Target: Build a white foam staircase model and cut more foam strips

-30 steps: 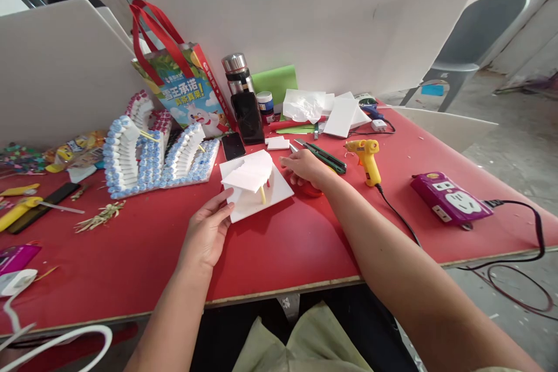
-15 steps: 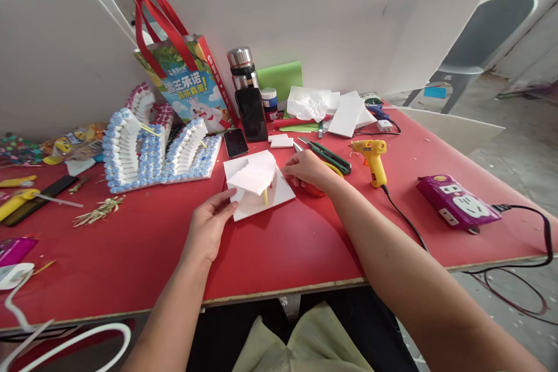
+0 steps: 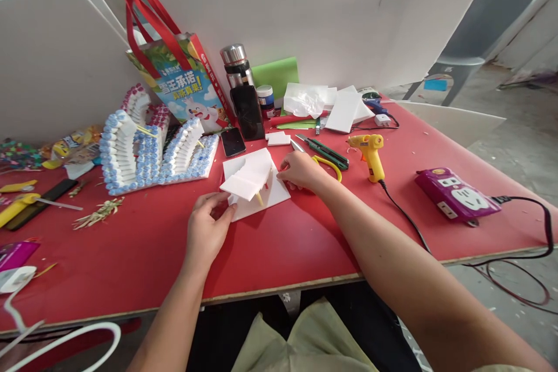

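A small white foam-board model (image 3: pixel 253 181), a flat base with a slanted roof piece on yellow stick posts, sits on the red table (image 3: pixel 283 244). My left hand (image 3: pixel 207 232) grips the base's near left corner, thumb on top. My right hand (image 3: pixel 300 171) rests at the model's right edge, fingers curled against the board; whether it pinches the board is hard to see.
Yellow-handled scissors (image 3: pixel 329 164), a green utility knife (image 3: pixel 325 152), a yellow glue gun (image 3: pixel 370 154) and a purple power strip (image 3: pixel 455 195) lie to the right. A blue-and-white bottle-cap model (image 3: pixel 148 151), a phone (image 3: pixel 232 141), a flask (image 3: pixel 238 72) and a gift bag (image 3: pixel 183 84) stand behind. White partitions surround.
My left hand has closed onto the base's corner and the model has shifted slightly left and toward me. My right hand has stayed at the right edge.
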Demonstrator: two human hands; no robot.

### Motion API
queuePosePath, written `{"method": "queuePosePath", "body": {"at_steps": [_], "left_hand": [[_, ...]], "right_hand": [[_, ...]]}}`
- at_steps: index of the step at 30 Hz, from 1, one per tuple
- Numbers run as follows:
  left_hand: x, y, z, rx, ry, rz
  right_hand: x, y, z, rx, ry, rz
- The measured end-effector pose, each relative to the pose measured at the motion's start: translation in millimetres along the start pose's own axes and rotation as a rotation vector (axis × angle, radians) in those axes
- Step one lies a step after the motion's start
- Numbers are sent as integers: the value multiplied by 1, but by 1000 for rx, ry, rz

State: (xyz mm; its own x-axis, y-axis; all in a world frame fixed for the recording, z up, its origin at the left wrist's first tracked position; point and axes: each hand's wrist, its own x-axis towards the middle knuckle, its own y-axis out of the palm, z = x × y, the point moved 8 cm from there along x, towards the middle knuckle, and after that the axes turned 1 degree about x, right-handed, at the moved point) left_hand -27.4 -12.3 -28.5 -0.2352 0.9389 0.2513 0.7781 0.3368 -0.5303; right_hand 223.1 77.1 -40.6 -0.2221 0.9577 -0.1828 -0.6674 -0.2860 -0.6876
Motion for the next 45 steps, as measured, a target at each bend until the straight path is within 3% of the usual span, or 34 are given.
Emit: {"method": "queuePosePath", "body": {"at_steps": [7,15,35,41,45], "left_hand": [[-15,30,-23,-31,-102,156],[-9,44,-14,-140,-163,92],[-12,48,-21,-154,-104,131],[-15,45,-29,-24,-56,161],[-19,29,-37,114,70,105]], "right_hand": [[-5,-7,13,-185,-18,-79],[-3,-7,13,-225,-25,-86],[-6,-8,14,-152,-33,-77],[-4,-8,13,-124,-46,-70],[-2,-8,11,-82,-50,-66]]}}
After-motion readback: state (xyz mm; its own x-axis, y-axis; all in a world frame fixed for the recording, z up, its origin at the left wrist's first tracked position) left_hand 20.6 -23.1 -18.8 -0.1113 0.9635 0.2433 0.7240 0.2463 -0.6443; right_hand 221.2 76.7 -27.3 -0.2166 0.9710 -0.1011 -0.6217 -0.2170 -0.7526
